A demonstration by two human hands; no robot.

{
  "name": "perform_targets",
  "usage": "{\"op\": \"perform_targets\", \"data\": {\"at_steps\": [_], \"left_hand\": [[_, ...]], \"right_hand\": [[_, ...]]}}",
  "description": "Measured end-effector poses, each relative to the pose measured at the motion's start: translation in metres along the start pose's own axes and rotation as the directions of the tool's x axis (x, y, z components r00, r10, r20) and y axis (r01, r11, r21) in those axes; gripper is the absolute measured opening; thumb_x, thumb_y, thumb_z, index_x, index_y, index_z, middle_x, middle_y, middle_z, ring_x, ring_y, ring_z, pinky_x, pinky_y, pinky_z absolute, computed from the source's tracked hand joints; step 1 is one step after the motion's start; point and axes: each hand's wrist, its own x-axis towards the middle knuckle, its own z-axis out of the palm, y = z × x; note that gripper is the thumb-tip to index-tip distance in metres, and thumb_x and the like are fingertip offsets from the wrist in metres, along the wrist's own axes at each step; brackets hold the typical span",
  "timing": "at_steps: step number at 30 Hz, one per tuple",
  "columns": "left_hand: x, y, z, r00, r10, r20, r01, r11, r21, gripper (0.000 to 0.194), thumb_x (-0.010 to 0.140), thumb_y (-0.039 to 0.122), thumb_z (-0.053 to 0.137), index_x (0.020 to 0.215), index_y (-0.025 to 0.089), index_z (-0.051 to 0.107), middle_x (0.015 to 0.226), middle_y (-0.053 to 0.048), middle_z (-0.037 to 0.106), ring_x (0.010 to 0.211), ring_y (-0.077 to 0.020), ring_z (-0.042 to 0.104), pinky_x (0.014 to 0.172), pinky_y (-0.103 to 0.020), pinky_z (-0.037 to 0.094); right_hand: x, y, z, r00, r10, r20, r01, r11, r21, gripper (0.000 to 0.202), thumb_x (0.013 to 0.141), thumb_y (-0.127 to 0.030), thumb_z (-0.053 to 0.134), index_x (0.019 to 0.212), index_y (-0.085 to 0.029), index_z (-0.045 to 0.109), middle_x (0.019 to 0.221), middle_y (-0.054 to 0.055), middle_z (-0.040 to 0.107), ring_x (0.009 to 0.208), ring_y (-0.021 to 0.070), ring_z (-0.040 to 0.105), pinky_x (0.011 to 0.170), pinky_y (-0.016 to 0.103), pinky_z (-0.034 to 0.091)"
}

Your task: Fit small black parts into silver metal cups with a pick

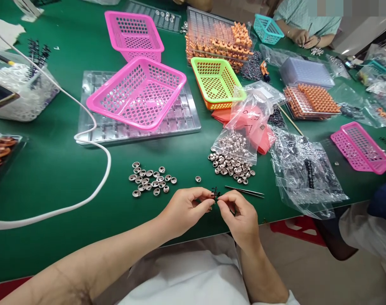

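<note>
Between my two hands, over the table's front edge, is a small black branched plastic piece (pixel 215 193). My left hand (pixel 189 207) pinches it from the left with thumb and fingertips. From the other side my right hand (pixel 239 214) closes its fingertips on the same piece; its finer shape is hidden by the fingers. A pair of tweezers (pixel 244 191) lies just beyond my right hand. Small silvery cup-shaped parts (pixel 150 180) are spread out to the left, and one lone cup-shaped part (pixel 198 179) sits ahead of my left hand. More of them form a pile (pixel 232 163) at the mouth of a clear bag (pixel 239 127).
Pink baskets (pixel 94 99) rest on a clear tray (pixel 180 120). A green basket (pixel 197 78) stands behind the bag. Orange parts (pixel 218 46) fill trays at the back. Plastic bags (pixel 307 169) lie right. A white cable (pixel 106 169) crosses the left. A co-worker's hands (pixel 307 40) show far right.
</note>
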Motion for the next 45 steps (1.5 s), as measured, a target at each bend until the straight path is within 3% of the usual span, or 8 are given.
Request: {"op": "perform_targets", "data": {"at_steps": [11,15,19,22,26,32,39,45], "left_hand": [[-0.004,0.008,-0.003,0.994,0.100,0.037,-0.105,0.981,0.161,0.019,0.089,0.031,0.057,0.084,0.017,0.068,0.081,-0.004,0.070,0.074,-0.0169,0.064,0.069,-0.025,0.054],[-0.002,0.012,-0.005,0.992,0.078,0.103,-0.091,0.987,0.134,0.019,0.089,0.031,0.054,0.081,0.017,0.064,0.075,-0.002,0.065,0.070,-0.0157,0.060,0.065,-0.024,0.050],[0.000,0.012,-0.006,0.991,0.071,0.115,-0.092,0.978,0.188,0.018,0.089,0.030,0.053,0.078,0.017,0.061,0.072,0.000,0.062,0.068,-0.0145,0.055,0.062,-0.024,0.044],[0.002,0.011,-0.006,0.993,0.048,0.106,-0.065,0.983,0.169,0.019,0.090,0.031,0.052,0.079,0.018,0.059,0.072,0.000,0.060,0.068,-0.0147,0.056,0.063,-0.024,0.045],[0.001,0.009,-0.006,0.996,0.018,0.085,-0.030,0.989,0.142,0.020,0.091,0.034,0.054,0.080,0.018,0.059,0.074,-0.001,0.061,0.070,-0.0158,0.060,0.066,-0.026,0.050],[0.001,0.003,-0.003,0.992,-0.084,0.097,0.084,0.996,0.002,0.021,0.089,0.038,0.058,0.089,0.018,0.063,0.083,-0.003,0.068,0.081,-0.0195,0.069,0.072,-0.029,0.060],[0.004,0.001,-0.003,0.993,-0.106,0.061,0.108,0.994,-0.034,0.022,0.086,0.038,0.063,0.089,0.017,0.066,0.082,-0.004,0.071,0.079,-0.0198,0.071,0.071,-0.030,0.062],[0.003,0.002,-0.002,0.995,-0.092,0.045,0.095,0.993,-0.064,0.022,0.085,0.038,0.065,0.089,0.017,0.066,0.082,-0.003,0.070,0.076,-0.0187,0.070,0.069,-0.029,0.062]], "right_hand": [[0.005,-0.006,0.000,0.993,0.106,0.059,-0.109,0.993,0.052,0.012,0.088,-0.023,0.059,0.077,-0.020,0.061,0.073,-0.001,0.058,0.061,0.0102,0.049,0.054,0.022,0.039],[0.009,-0.001,-0.002,0.955,0.222,0.197,-0.261,0.944,0.201,0.016,0.086,-0.030,0.060,0.074,-0.020,0.059,0.066,-0.002,0.053,0.055,0.0090,0.043,0.048,0.022,0.034],[0.011,0.004,-0.009,0.929,0.160,0.335,-0.275,0.902,0.333,0.021,0.083,-0.035,0.063,0.069,-0.020,0.057,0.063,-0.002,0.051,0.057,0.0110,0.045,0.049,0.024,0.036],[0.012,0.008,-0.019,0.955,0.134,0.265,-0.202,0.948,0.247,0.017,0.087,-0.030,0.061,0.073,-0.021,0.059,0.067,-0.001,0.054,0.057,0.0110,0.046,0.050,0.024,0.037],[0.014,0.016,-0.030,0.996,0.028,0.083,-0.017,0.991,-0.136,0.013,0.092,-0.023,0.056,0.080,-0.021,0.062,0.078,0.000,0.061,0.065,0.0124,0.053,0.063,0.026,0.045],[0.015,0.028,-0.027,0.976,-0.150,0.161,0.201,0.906,-0.373,0.015,0.094,-0.017,0.050,0.087,-0.022,0.063,0.082,0.003,0.065,0.071,0.0149,0.057,0.068,0.029,0.047],[0.010,0.024,-0.027,0.985,-0.143,0.097,0.168,0.926,-0.338,0.015,0.095,-0.019,0.052,0.096,-0.023,0.066,0.087,0.003,0.068,0.072,0.0156,0.060,0.069,0.030,0.049],[0.002,0.003,-0.017,0.996,-0.040,0.076,0.049,0.993,-0.110,0.008,0.093,-0.021,0.058,0.090,-0.023,0.065,0.083,0.000,0.065,0.067,0.0128,0.057,0.060,0.026,0.045]]}}
